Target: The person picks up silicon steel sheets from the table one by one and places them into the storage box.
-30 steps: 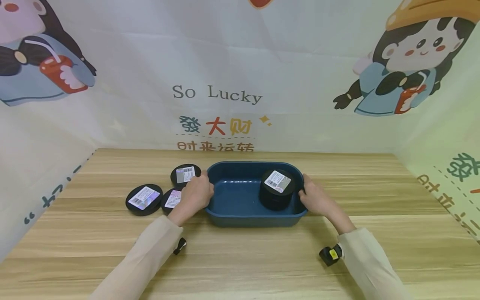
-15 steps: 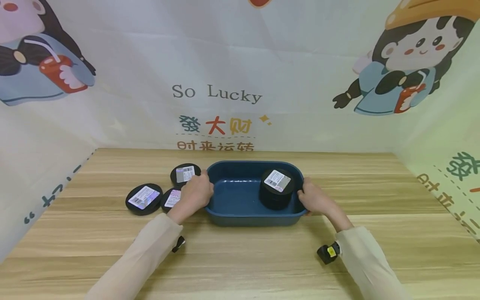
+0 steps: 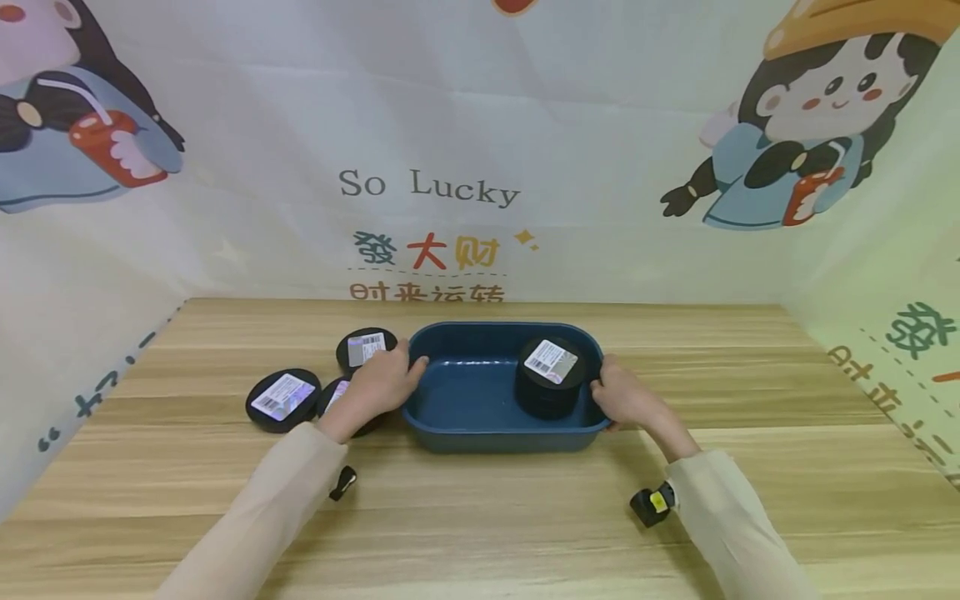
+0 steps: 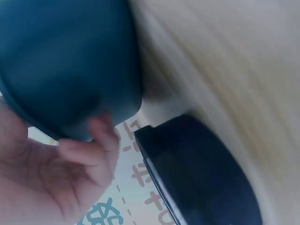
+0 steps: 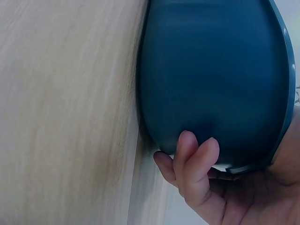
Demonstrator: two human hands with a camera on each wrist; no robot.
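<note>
A dark blue oblong plastic basin (image 3: 502, 442) stands on the table. Near its right end inside sits a stack of round black cases (image 3: 550, 396), white label on top. My left hand (image 3: 378, 383) straddles the left rim, thumb over the inside, fingertips at the outer wall (image 4: 70, 65); the hold looks loose. At the opposite end my right hand (image 3: 628, 398) grips the rim, its curled fingers (image 5: 197, 161) against the outer wall. Beside my left hand lie a labelled round black case (image 3: 282, 400), another behind (image 3: 360, 348), and a third (image 3: 330, 392), partly hidden by the hand.
The wood-grain table (image 3: 510, 533) extends in front of the basin and to both sides. A printed cloth backdrop (image 3: 600, 167) rises along its back and sides. In the left wrist view a black case (image 4: 201, 173) stands close to the hand and basin.
My left hand's thumb has lifted apart from the index finger, and the hand has shifted slightly left. My right hand keeps its grip. The whole view has shifted a little; the cases stay put.
</note>
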